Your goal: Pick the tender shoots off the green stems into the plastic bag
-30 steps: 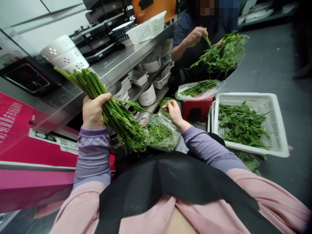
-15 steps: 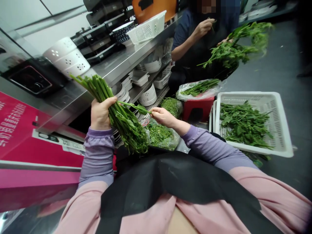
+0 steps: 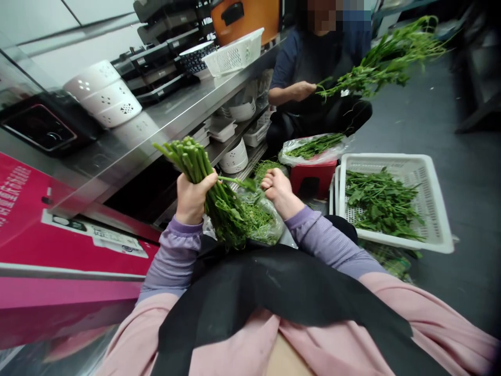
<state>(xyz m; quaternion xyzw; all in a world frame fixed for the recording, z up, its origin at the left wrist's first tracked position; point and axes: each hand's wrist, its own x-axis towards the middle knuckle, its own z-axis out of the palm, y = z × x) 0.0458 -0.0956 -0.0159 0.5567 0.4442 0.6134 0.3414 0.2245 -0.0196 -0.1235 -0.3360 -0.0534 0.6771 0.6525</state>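
Note:
My left hand (image 3: 192, 197) is wrapped round a thick bunch of leafy greens (image 3: 227, 209), cut stem ends up and to the left, leaves hanging down to the right. One stem sticks out sideways from the bunch, its leafy tip close to my right hand (image 3: 278, 189). The fingers of that hand are curled closed; whether they pinch a bit of green is hidden. Below and between my hands lies a clear plastic bag (image 3: 278, 225) with green trimmings (image 3: 258, 219) in it.
At right a white perforated basket (image 3: 438, 209) holds more greens. Beside it, a plastic bag of greens (image 3: 313, 146) rests on a red container (image 3: 313, 180). A co-worker (image 3: 297, 62) opposite holds long leafy stems (image 3: 376, 68). A steel counter (image 3: 172, 117) with shelves runs along the left.
My left hand and the bunch have shifted right and slightly down. My right hand has moved a little right, turned and curled, away from the side stem. The co-worker's raised hand has come down.

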